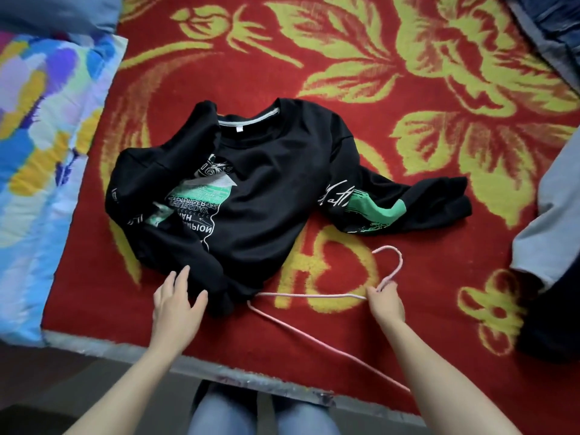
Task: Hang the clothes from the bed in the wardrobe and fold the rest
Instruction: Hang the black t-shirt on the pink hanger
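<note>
Pinching pink wire hanger (314, 295), rumpled black sweatshirt (270, 183)

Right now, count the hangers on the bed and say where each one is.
1. The pink hanger lies on the red blanket near the front edge, right of the black sweatshirt; the right hand grips its neck. Others may be hidden from view.

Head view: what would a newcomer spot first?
The black sweatshirt with green and white print lies crumpled mid-frame on a loud red and yellow floral blanket. Below it, the left hand rests with straight fingers on the hem, while the right hand pinches a thin pink hanger just below its hook. A bright patchwork quilt runs along the left edge.
</note>
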A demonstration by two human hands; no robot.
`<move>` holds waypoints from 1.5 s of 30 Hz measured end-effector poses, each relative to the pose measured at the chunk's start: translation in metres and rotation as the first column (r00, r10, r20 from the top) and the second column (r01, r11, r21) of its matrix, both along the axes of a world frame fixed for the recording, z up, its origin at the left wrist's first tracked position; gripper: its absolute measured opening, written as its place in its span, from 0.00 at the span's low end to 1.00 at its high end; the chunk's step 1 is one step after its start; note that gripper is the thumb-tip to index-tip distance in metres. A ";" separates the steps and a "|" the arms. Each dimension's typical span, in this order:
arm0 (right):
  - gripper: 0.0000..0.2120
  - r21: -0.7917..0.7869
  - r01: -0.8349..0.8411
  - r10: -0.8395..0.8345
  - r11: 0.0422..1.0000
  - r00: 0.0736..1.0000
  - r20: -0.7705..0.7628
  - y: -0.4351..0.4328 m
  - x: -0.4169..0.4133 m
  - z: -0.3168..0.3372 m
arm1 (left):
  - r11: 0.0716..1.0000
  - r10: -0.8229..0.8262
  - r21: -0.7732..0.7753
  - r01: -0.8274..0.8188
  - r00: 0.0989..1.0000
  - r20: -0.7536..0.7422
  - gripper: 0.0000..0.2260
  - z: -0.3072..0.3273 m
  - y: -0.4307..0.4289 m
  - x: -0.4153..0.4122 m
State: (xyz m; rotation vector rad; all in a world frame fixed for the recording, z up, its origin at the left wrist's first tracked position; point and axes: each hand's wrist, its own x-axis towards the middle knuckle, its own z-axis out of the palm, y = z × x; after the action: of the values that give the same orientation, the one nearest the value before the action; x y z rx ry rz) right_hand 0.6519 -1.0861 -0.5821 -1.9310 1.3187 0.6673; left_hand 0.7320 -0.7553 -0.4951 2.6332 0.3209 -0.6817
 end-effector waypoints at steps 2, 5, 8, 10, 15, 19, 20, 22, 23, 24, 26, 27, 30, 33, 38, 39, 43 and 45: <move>0.09 0.035 -0.039 0.038 0.999 0.999 0.028 0.016 -0.003 0.006 | 1.000 -0.013 0.002 0.013 0.999 0.041 0.25 0.000 0.003 0.021; 0.17 0.052 -0.110 0.104 0.993 0.987 0.119 0.027 0.016 0.029 | 0.996 -0.089 0.039 0.084 0.982 0.168 0.25 0.002 0.009 0.068; 0.19 -0.116 -0.266 0.283 0.957 0.942 0.180 0.019 0.056 0.067 | 0.986 -0.152 0.102 0.129 0.953 0.263 0.27 0.003 0.012 0.124; 0.20 -0.333 -0.298 0.380 0.895 0.900 0.215 0.012 0.082 0.096 | 0.981 -0.178 0.128 0.148 0.947 0.266 0.28 0.001 0.011 0.161; 0.20 -0.612 -0.229 0.471 0.757 0.841 0.267 -0.004 0.125 0.134 | 0.977 -0.173 0.156 0.146 0.968 0.183 0.32 -0.013 0.005 0.237; 0.23 -0.631 -0.246 0.489 0.736 0.837 0.245 -0.025 0.162 0.144 | 0.981 -0.148 0.146 0.131 0.983 0.111 0.31 -0.025 0.007 0.274; 0.22 -0.633 -0.235 0.476 0.738 0.845 0.241 -0.031 0.176 0.144 | 0.979 -0.159 0.148 0.143 0.982 0.099 0.31 -0.028 0.007 0.280; 0.22 -0.614 -0.157 0.391 0.773 0.880 0.268 -0.042 0.203 0.144 | 0.973 -0.185 0.155 0.170 0.979 0.086 0.31 -0.032 0.005 0.287; 0.20 -0.586 -0.091 0.323 0.805 0.896 0.304 -0.045 0.217 0.141 | 0.971 -0.198 0.155 0.184 0.976 0.086 0.31 -0.035 0.003 0.292; 0.19 -0.551 -0.022 0.251 0.834 0.905 0.343 -0.046 0.227 0.138 | 0.969 -0.212 0.147 0.198 0.973 0.087 0.31 -0.036 0.001 0.294; 0.19 -0.485 0.073 0.142 0.871 0.909 0.392 -0.041 0.243 0.128 | 0.970 -0.226 0.110 0.216 0.970 0.089 0.31 -0.041 -0.005 0.302; 0.19 -0.460 0.094 0.111 0.883 0.910 0.399 -0.036 0.249 0.122 | 0.972 -0.224 0.088 0.217 0.970 0.090 0.32 -0.042 -0.008 0.306; 0.19 -0.398 0.095 0.079 0.913 0.914 0.399 -0.021 0.259 0.105 | 0.983 -0.185 0.013 0.184 0.980 0.073 0.34 -0.048 -0.020 0.318; 0.22 -0.403 -0.010 0.179 0.915 0.905 0.386 -0.016 0.255 0.091 | 0.987 -0.152 -0.050 0.155 0.987 0.060 0.35 -0.055 -0.032 0.328; 0.16 -0.487 -0.123 0.369 0.865 0.813 0.450 -0.007 0.240 0.083 | 0.985 -0.167 0.040 0.167 0.986 -0.014 0.12 -0.059 -0.049 0.331; 0.16 -0.502 -0.133 0.396 0.854 0.793 0.463 -0.004 0.238 0.082 | 0.988 -0.152 0.044 0.151 0.988 0.015 0.05 -0.057 -0.052 0.328; 0.13 -0.644 -0.194 0.571 0.740 0.687 0.449 0.015 0.229 0.085 | 0.994 -0.083 -0.058 0.097 0.974 0.212 0.08 -0.040 -0.048 0.290; 0.11 -0.738 -0.234 0.696 0.633 0.590 0.410 0.023 0.226 0.087 | 0.993 -0.073 -0.065 0.102 0.934 0.349 0.07 -0.031 -0.037 0.254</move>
State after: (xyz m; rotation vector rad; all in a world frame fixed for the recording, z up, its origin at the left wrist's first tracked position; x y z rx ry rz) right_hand 0.8782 -1.0635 -0.4954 -2.7625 0.4973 -0.3405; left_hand 0.9860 -0.7918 -0.5259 2.6354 0.0694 -0.2394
